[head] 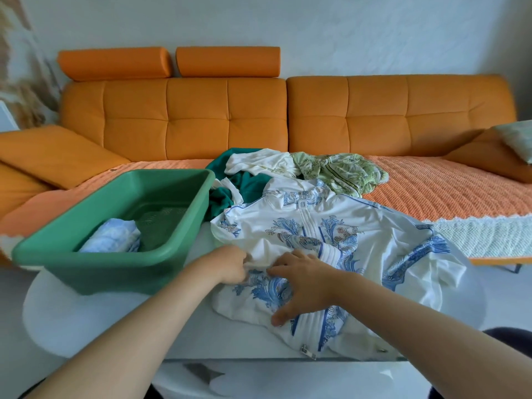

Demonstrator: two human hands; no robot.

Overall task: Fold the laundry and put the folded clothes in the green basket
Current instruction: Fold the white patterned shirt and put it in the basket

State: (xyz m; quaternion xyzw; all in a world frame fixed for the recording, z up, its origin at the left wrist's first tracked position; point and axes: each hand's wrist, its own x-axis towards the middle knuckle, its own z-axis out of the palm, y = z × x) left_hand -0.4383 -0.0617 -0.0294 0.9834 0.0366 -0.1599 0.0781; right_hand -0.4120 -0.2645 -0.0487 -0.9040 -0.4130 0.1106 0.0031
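Observation:
A white jacket with blue floral print (339, 234) lies spread on the white table (86, 326), its zipper facing up. My left hand (230, 266) pinches a fold of the jacket's fabric near its left side. My right hand (305, 280) lies on the jacket with fingers spread, thumb pressing down near the hem. The green basket (121, 251) stands to the left on the table and holds one folded light-blue garment (112, 237).
Behind the jacket lies a pile of unfolded laundry: a dark green garment (247, 185), a white one (259, 162) and a light-green patterned one (342, 171). An orange sofa (230, 116) with a knitted orange cover runs across the back.

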